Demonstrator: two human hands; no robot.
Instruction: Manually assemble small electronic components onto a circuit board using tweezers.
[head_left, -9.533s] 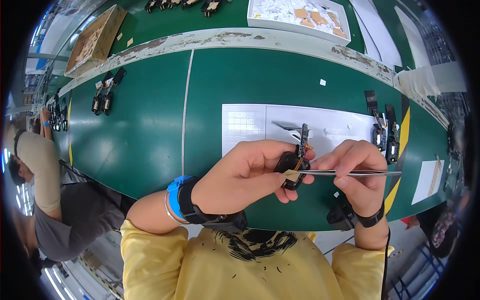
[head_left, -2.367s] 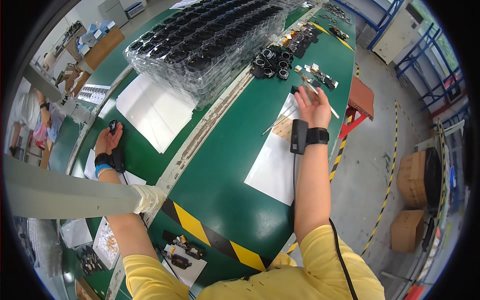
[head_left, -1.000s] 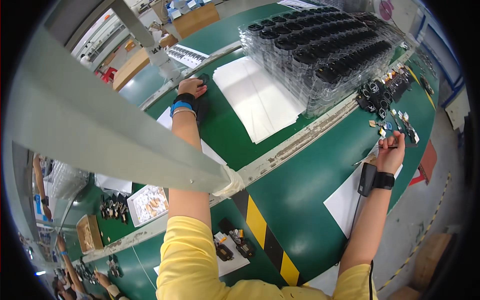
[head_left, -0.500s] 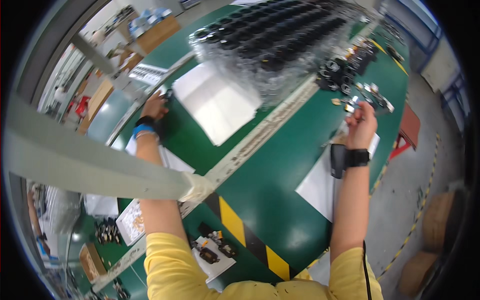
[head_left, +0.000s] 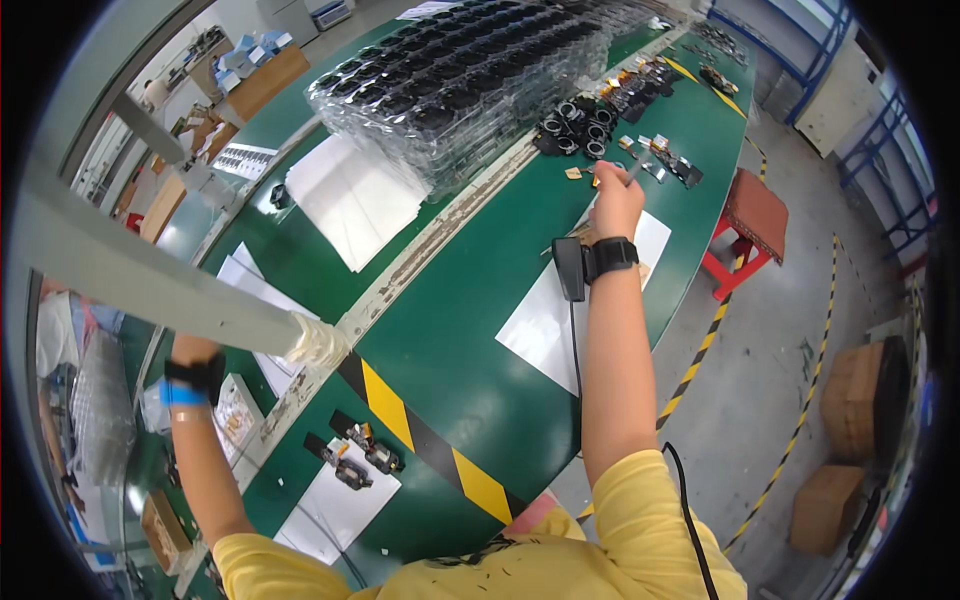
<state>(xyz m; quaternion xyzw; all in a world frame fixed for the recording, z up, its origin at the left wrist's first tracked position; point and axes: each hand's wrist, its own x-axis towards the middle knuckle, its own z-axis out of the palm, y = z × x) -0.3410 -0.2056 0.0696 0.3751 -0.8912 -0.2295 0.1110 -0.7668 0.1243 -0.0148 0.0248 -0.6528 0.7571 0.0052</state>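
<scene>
My right hand [head_left: 616, 203] is closed around a thin grey rod-like tool [head_left: 632, 175], its kind too small to tell. It hovers above a white sheet [head_left: 540, 330], close to small camera-like parts with metal and orange bits [head_left: 672, 160]. Black ring-shaped parts [head_left: 575, 128] lie in a heap just beyond. My left hand [head_left: 194, 350] is at the far left, mostly behind the pale post [head_left: 180, 290], so its fingers are hidden. Nearest to it are white papers [head_left: 262, 290] and a white tray of small pieces [head_left: 238, 415].
Stacked clear plastic trays of black parts [head_left: 440, 100] stand at the back beside a pile of white sheets [head_left: 350, 200]. Two black assemblies [head_left: 358, 458] lie on paper near my body. A red stool [head_left: 748, 220] stands right of the green table [head_left: 450, 290].
My left hand has drawn back from beside the white sheets to behind the post. My right hand stays near the small parts; the whole view has shifted.
</scene>
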